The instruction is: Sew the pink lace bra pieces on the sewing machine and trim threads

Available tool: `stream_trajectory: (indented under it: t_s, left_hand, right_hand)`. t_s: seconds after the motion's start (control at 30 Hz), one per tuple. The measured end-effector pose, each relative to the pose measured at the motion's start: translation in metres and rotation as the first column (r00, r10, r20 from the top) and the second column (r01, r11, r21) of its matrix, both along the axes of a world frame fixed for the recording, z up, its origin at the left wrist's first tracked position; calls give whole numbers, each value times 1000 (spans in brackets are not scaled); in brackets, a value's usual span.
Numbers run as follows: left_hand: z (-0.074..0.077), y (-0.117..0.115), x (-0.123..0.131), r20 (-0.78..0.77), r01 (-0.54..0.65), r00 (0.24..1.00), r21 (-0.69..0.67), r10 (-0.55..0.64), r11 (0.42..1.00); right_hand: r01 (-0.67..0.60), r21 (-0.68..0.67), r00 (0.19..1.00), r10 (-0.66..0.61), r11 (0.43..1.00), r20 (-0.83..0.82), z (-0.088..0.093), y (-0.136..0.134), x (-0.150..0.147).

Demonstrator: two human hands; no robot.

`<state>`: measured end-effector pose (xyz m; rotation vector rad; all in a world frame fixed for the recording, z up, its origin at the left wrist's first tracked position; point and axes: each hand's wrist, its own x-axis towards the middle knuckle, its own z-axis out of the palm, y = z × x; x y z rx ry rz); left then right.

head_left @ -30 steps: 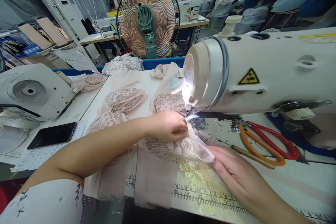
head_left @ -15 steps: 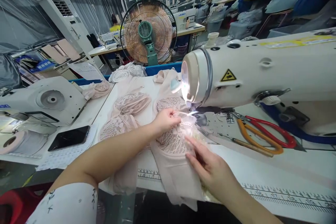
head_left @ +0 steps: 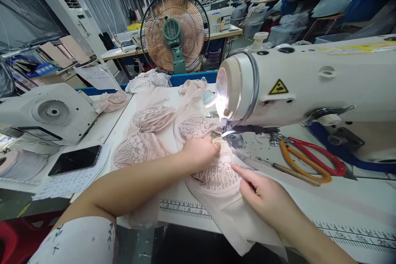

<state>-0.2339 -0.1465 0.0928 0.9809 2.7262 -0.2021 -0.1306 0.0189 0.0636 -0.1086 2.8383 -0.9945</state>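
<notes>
A pale pink lace garment (head_left: 216,175) lies on the sewing table under the head of a white sewing machine (head_left: 303,86). My left hand (head_left: 201,150) rests on the lace just left of the lit needle area, fingers curled and pressing the fabric by the presser foot (head_left: 230,137). My right hand (head_left: 266,200) lies on the plain pink fabric at the near edge, forefinger stretched out and touching the lace, the other fingers folded. More lace cups (head_left: 145,132) lie spread to the left.
Red and orange scissors (head_left: 309,161) and a thin tool (head_left: 284,169) lie right of the needle. A black phone (head_left: 76,160) lies on paper at the left, beside another machine (head_left: 46,113). A standing fan (head_left: 175,31) stands behind the table. A printed ruler (head_left: 182,208) runs along the front edge.
My left hand closed down onto the lace by the presser foot. My right hand slid right along the fabric, its forefinger now pointing at the lace. The view shifted slightly.
</notes>
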Motion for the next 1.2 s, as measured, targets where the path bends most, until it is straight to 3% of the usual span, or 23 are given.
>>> stream_trajectory:
  t_s: [0.23,0.43,0.6,0.7,0.8,0.93,1.07,1.2]
  left_hand:
    - [13,13,0,111,-48,993,-21,50,999]
    - [23,26,5,195,-107,975,-26,110,994]
    - [22,28,6,228,-138,965,22,130,990]
    - [17,25,7,138,-127,984,83,114,988]
    - [9,19,8,-50,-8,999,100,13,995]
    - [-8,9,6,-228,319,931,139,-283,937]
    - [-24,2,2,-223,383,910,126,-350,915]
    - [-31,2,0,-362,493,831,124,-423,861]
  right_hand:
    - [70,-6,998,-70,998,3,5,4,-4]
    - [36,13,999,-36,999,-6,-1,10,-13]
    - [5,45,1000,-3,999,-29,-4,16,-16]
    - [-6,63,999,9,998,-47,-4,17,-17]
    - [-6,47,998,9,999,-55,-6,17,-18]
    - [0,41,998,3,999,-59,-10,16,-18]
    - [-16,45,998,18,999,-63,-10,16,-16]
    - [-24,35,996,26,999,-83,-8,15,-14]
